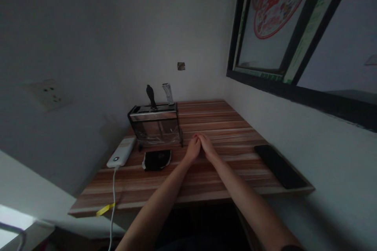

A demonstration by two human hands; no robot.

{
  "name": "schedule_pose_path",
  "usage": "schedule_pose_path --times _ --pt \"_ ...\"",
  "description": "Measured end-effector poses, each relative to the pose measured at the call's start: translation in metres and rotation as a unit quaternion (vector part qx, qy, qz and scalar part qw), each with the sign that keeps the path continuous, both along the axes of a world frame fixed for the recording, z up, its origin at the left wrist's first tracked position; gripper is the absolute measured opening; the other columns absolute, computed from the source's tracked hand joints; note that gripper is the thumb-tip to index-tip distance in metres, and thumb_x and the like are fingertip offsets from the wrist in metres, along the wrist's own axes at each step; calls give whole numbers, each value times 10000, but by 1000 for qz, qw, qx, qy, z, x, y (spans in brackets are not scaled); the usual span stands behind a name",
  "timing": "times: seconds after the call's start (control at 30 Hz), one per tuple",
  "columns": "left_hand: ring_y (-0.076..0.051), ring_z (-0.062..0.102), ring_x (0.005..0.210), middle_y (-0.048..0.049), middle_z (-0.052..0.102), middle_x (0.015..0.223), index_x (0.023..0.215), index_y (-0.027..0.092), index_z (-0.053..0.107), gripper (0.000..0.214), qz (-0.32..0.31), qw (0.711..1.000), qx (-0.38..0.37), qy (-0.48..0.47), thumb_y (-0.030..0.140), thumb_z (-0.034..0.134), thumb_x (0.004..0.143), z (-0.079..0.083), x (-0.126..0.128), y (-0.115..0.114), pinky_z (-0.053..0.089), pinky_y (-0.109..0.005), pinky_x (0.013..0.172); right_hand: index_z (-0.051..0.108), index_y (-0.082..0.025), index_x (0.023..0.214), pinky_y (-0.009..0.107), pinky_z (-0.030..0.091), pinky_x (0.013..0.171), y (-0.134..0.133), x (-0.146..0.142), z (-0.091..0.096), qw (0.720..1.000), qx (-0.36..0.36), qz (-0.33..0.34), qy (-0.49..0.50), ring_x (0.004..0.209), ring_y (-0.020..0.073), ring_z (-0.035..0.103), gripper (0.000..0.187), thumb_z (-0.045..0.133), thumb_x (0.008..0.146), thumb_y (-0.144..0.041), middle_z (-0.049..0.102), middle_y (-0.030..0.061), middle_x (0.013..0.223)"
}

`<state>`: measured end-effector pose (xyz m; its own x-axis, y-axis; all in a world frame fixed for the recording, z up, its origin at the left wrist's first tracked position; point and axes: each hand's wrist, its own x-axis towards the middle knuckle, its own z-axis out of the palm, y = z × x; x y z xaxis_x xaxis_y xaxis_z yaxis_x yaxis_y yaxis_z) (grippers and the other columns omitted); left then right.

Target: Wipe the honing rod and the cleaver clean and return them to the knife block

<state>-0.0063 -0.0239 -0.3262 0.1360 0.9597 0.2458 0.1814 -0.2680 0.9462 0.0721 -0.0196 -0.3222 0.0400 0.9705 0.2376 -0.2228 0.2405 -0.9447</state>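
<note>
Both of my forearms reach out over a striped wooden table (229, 125). My left hand (193, 150) and my right hand (207, 147) rest on the tabletop side by side, their fingertips touching each other. The fingers lie flat and stretched out, with nothing in either hand. A clear glass-sided knife holder (155, 125) stands just left of the hands, with a black handle (150, 96) and a silvery handle (168, 93) sticking up from it. A small black and white object (156, 160) lies in front of the holder, close to my left hand.
A white power bank (121, 151) lies at the table's left, its white cable (113, 200) hanging over the front edge. A black phone (279, 166) lies at the right, by the wall. A dark-framed window (294, 47) with a red paper cutting is above it. A wall socket (47, 93) is far left.
</note>
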Motion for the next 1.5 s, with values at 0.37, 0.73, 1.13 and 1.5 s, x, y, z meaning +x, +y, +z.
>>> schedule_pose_path --times 0.37,0.73,1.13,1.5 --pt "-104 502 502 55 532 528 773 177 577 228 -85 996 33 2 396 566 833 82 -72 -56 384 -211 547 637 -219 707 294 494 681 -11 23 44 994 -6 83 63 703 162 630 220 683 688 -433 668 0 713" --pt "-119 572 773 13 607 876 861 235 624 258 121 960 122 -221 320 771 667 110 -263 -41 463 -211 684 649 -207 900 324 507 729 24 22 81 988 59 122 -75 794 171 650 279 721 698 -385 703 43 847" --pt "-314 486 1263 -105 640 1229 1170 183 605 710 20 997 -28 -68 282 875 521 96 -297 20 373 -412 1074 604 -222 1131 441 422 1019 73 -44 81 968 87 207 -116 1108 244 587 807 892 378 -185 643 84 1198" --pt "-324 558 1197 -107 690 1151 1119 189 639 695 -11 996 -80 -37 352 887 490 90 -314 39 387 -427 1082 638 -203 1064 432 459 980 86 -46 83 959 73 257 -93 1039 224 618 696 876 411 -164 683 70 1098"
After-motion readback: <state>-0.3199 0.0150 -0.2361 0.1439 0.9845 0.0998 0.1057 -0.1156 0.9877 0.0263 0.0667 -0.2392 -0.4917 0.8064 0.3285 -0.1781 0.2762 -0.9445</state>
